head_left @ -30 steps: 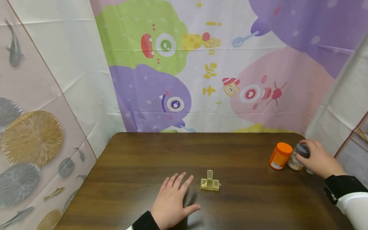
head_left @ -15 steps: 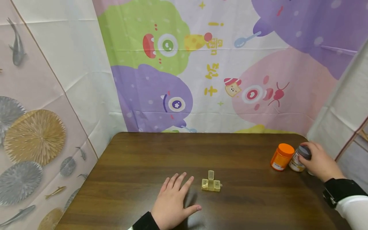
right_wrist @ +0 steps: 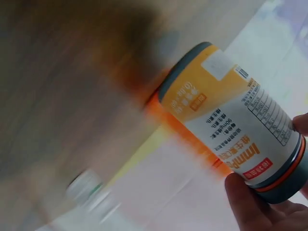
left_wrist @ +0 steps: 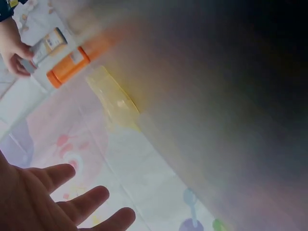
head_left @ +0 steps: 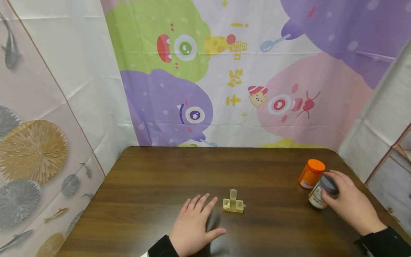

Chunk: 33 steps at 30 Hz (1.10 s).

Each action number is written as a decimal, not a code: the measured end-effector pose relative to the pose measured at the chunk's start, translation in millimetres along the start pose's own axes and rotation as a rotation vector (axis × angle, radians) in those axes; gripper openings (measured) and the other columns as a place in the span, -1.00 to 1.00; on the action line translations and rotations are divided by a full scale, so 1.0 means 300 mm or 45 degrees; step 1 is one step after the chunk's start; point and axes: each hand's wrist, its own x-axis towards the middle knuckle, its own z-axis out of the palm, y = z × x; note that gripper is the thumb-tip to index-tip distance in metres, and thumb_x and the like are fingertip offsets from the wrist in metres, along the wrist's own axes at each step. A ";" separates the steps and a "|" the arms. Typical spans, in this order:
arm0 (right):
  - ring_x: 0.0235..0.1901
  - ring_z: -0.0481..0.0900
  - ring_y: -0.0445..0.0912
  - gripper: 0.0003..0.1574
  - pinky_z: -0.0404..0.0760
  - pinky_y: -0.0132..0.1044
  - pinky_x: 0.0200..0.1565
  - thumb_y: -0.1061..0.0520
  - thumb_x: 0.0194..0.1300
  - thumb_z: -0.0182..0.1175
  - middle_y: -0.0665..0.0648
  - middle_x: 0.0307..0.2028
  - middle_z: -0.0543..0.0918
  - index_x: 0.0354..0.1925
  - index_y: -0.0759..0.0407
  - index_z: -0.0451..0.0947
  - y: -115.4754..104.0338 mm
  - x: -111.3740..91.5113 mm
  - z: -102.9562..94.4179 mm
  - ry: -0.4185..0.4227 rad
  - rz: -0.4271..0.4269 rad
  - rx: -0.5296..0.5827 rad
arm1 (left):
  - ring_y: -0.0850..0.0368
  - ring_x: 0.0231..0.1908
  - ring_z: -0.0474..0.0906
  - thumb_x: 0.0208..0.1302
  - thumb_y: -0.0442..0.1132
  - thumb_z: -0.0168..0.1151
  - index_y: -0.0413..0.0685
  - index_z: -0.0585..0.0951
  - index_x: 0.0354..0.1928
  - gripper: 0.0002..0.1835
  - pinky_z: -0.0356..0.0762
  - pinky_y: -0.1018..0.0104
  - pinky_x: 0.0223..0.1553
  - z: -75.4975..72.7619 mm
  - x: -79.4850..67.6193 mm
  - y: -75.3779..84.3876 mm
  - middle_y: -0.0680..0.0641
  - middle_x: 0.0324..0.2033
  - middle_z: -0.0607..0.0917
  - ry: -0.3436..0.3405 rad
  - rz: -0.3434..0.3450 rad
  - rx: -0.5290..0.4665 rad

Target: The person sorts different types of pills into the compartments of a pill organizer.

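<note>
My right hand [head_left: 354,203] grips a supplement bottle [head_left: 317,197] by its dark grey lid. In the right wrist view, the bottle's orange-and-white label [right_wrist: 226,115] shows clearly, with thumb and fingers around the lid end. Just behind it stands an orange bottle [head_left: 311,175] with an orange lid. My left hand [head_left: 192,225] is spread over the table, fingers extended and holding nothing. To its right sits a small yellowish translucent pill organizer [head_left: 233,206], one lid [head_left: 233,194] raised at the back and something pale in its left compartment.
The brown wooden table [head_left: 179,167] ends at a cartoon-printed cloth [head_left: 231,132] hung behind it. A small white bottle [right_wrist: 89,190] shows blurred in the right wrist view; the right hand hides it in the head view.
My right hand has brought the grey-lidded bottle toward me and slightly left, away from its place beside the orange bottle. The left hand and the pill organizer keep their places.
</note>
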 end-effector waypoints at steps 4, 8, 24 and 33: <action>-0.07 0.49 0.21 -0.26 0.52 0.19 -0.19 0.19 0.06 0.36 0.45 0.09 0.46 0.19 0.39 0.37 -0.164 -0.024 0.051 -0.020 -0.148 0.059 | -0.06 0.31 0.11 0.15 0.56 -0.11 0.22 0.13 0.49 -0.04 0.08 -0.19 0.29 0.001 0.010 0.027 -0.05 0.39 0.24 -0.059 0.022 -0.046; -0.09 0.54 0.02 -0.29 0.61 0.02 -0.21 0.11 0.04 0.39 0.26 0.09 0.52 0.17 0.21 0.43 -0.327 -0.042 0.120 -0.033 -0.297 0.109 | -0.04 0.28 0.17 0.09 0.57 -0.05 0.17 0.14 0.49 0.01 0.14 -0.17 0.27 0.000 0.020 0.045 -0.04 0.37 0.28 -0.054 0.047 -0.047; -0.05 0.50 -0.20 -0.37 0.66 -0.20 -0.19 -0.04 0.08 0.40 0.10 0.12 0.51 0.12 0.04 0.51 -0.669 -0.037 0.257 -0.116 -0.640 0.271 | 0.11 0.09 0.44 0.07 0.48 0.13 -0.05 0.35 0.35 -0.04 0.50 0.02 0.05 0.036 0.085 0.095 -0.03 0.16 0.54 0.059 0.116 -0.236; 0.07 0.44 -0.14 -0.40 0.64 -0.17 -0.11 -0.05 0.08 0.41 0.06 0.13 0.51 0.10 0.00 0.53 -0.696 -0.028 0.285 -0.088 -0.652 0.276 | 0.26 -0.23 0.56 0.16 0.09 0.35 -0.15 0.52 0.06 -0.44 0.62 0.28 -0.26 0.033 0.114 0.102 -0.01 -0.15 0.66 0.097 0.056 -0.314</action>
